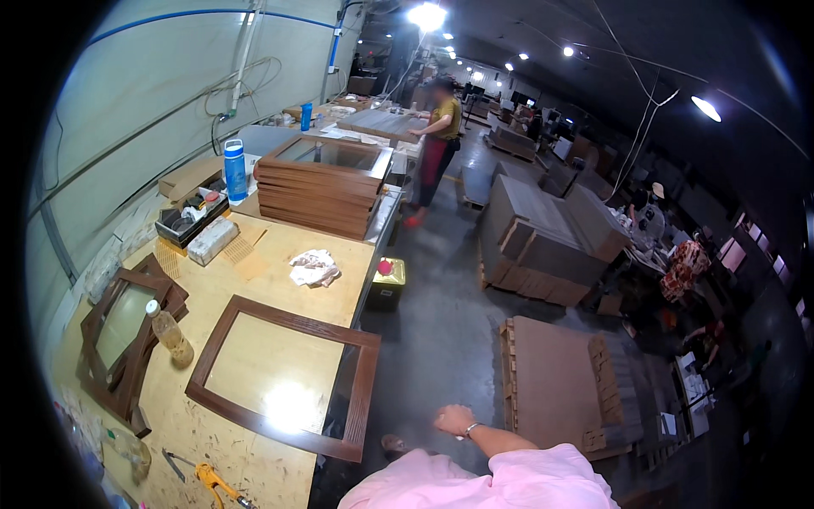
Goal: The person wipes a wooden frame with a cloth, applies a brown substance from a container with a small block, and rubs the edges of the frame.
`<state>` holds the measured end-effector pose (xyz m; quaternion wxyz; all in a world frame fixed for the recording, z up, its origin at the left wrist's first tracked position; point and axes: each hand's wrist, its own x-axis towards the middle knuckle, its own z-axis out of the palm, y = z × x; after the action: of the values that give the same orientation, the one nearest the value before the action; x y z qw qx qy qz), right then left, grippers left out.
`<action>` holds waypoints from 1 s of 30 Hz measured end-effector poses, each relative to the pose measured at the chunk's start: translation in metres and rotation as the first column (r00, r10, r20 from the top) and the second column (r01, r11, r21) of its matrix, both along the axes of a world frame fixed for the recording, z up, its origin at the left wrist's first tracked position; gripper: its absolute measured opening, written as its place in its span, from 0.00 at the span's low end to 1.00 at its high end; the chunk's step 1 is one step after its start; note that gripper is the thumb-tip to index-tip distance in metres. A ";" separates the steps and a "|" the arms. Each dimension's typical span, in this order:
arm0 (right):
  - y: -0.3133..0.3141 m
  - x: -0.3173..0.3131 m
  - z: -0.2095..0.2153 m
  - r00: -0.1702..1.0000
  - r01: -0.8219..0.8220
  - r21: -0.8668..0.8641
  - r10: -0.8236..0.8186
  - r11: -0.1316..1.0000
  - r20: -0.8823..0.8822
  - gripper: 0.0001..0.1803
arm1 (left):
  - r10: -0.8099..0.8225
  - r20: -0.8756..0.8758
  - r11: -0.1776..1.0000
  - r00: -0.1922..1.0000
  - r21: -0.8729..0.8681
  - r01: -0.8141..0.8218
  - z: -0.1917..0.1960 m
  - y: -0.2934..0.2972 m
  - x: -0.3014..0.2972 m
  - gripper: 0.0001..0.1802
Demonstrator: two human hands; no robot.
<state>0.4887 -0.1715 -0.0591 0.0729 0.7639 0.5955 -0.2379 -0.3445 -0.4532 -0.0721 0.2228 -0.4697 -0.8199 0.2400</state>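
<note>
My right hand [455,420], with a band at the wrist, hangs over the floor to the right of the table. Its fingers are curled in; a small pale bit shows under them, too small to name. My left hand is out of view. Nearest to me, a brown wooden door frame with a glass pane [222,338] lies flat on the table, its right end sticking out past the edge. A crumpled white cloth [314,268] lies beyond it. To its left stands a plastic bottle with a white cap [172,336].
Stacked framed doors [315,199] stand at the table's far end by a blue bottle [235,170]. More frames [127,327] lie at the left. A yellow tool [214,483] is near me. A metal can [387,282] stands beside the table. Pallets of panels [551,373] line the right; a co-worker [441,127] stands ahead.
</note>
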 end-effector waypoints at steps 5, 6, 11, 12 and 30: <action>-0.010 0.006 0.000 0.999 -0.031 0.007 0.031 0.999 -0.007 0.17 | -0.064 0.115 0.918 0.991 0.397 0.013 -0.021 -0.001 -0.002 0.15; -0.011 0.005 0.004 0.999 -0.029 0.002 0.029 1.000 -0.014 0.17 | -0.045 0.157 0.914 0.987 0.405 -0.023 -0.018 -0.001 -0.001 0.16; -0.015 0.004 0.009 0.998 -0.063 -0.050 0.063 0.997 -0.012 0.18 | 0.099 0.451 0.798 0.887 0.496 -0.341 0.007 0.003 0.014 0.25; -0.017 -0.001 0.024 0.996 -0.094 -0.077 0.094 0.993 -0.007 0.18 | 0.152 0.514 0.738 0.844 0.509 -0.443 0.015 0.011 0.027 0.27; -0.046 0.039 -0.012 0.994 0.110 -0.005 -0.110 0.994 -0.003 0.14 | 0.003 0.559 0.620 0.829 0.649 -0.441 0.017 0.033 0.057 0.11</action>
<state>0.5274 -0.2174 -0.0712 0.0606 0.7949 0.5521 -0.2444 -0.2873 -0.4201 -0.0550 0.1411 -0.2689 -0.9247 -0.2295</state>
